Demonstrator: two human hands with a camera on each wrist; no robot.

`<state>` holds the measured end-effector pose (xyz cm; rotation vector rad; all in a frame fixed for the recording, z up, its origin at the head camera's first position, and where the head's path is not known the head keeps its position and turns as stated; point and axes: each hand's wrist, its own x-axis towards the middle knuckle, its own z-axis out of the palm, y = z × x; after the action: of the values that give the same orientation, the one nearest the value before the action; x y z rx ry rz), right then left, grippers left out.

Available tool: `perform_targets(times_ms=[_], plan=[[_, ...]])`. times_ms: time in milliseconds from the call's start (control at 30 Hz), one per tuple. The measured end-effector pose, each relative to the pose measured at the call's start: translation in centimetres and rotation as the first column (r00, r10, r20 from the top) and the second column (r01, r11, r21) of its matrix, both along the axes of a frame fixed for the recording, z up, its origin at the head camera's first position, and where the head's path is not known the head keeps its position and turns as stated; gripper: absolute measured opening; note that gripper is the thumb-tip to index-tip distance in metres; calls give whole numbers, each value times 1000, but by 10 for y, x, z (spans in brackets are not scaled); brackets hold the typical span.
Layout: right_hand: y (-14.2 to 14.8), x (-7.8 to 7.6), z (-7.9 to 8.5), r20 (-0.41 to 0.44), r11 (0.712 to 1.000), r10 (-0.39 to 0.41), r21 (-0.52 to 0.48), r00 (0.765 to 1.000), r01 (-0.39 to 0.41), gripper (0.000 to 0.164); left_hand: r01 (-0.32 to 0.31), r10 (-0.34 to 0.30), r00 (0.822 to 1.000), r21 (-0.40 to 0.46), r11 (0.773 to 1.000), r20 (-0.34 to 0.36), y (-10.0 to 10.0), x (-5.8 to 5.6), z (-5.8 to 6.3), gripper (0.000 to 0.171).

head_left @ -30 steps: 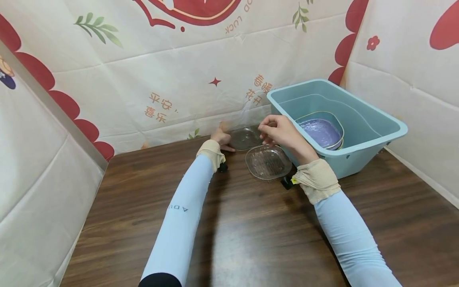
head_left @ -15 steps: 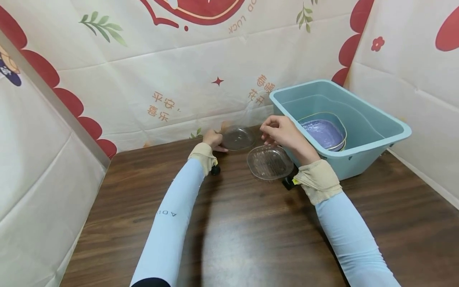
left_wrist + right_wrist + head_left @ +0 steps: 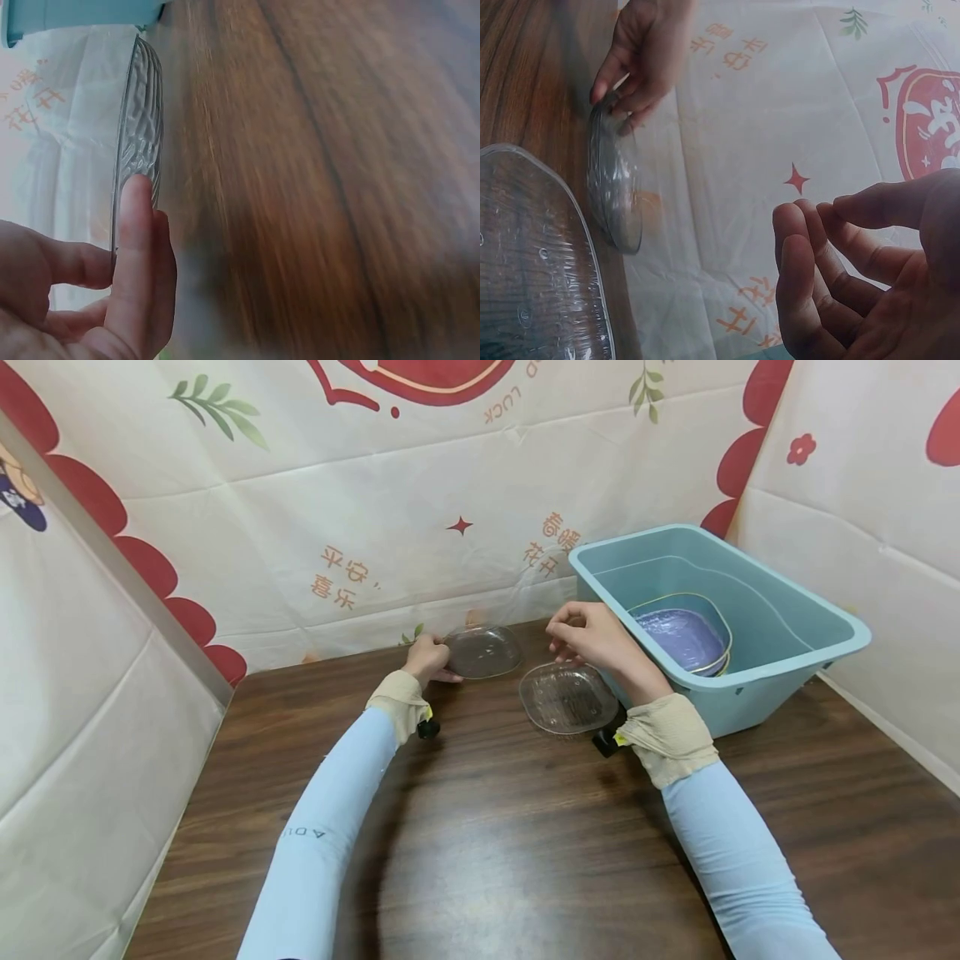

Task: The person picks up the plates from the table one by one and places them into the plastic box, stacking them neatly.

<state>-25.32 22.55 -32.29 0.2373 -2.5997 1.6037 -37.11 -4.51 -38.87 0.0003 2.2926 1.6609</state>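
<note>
My left hand (image 3: 426, 660) pinches the left edge of a clear shallow dish (image 3: 483, 653) near the back of the table. In the left wrist view, that dish (image 3: 142, 112) shows edge-on with a rippled side, my thumb on one face and fingers on the other. A second clear ribbed dish (image 3: 567, 700) lies on the table to its right. Over this second dish's far edge hangs my right hand (image 3: 596, 635), fingers loosely curled with nothing between them. The right wrist view shows its thumb tip (image 3: 847, 204) close to the index fingertip.
A light blue bin (image 3: 738, 710) stands on the right, beside my right hand. Inside it sit a purple dish (image 3: 682, 635) and gold-rimmed dishes around it. A printed cloth (image 3: 360, 510) hangs behind the wooden table (image 3: 480, 827).
My left hand has moved left along the back of the table, bringing its clear dish away from the second one. The right hand stays in place.
</note>
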Motion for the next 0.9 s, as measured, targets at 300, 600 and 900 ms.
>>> perform_targets(times_ms=[300, 600, 900], plan=[[-1, 0, -1, 25, 1000, -18, -17, 1000, 19, 19, -9, 10, 999, 20, 1000, -48, -18, 14, -2, 49], [-1, -2, -2, 52, 1000, 6, -13, 999, -5, 24, -26, 29, 994, 32, 999, -105, -29, 41, 3, 43], [-2, -3, -3, 67, 1000, 14, -8, 998, -14, 28, -13, 16, 980, 16, 1000, -198, -30, 71, 4, 43]])
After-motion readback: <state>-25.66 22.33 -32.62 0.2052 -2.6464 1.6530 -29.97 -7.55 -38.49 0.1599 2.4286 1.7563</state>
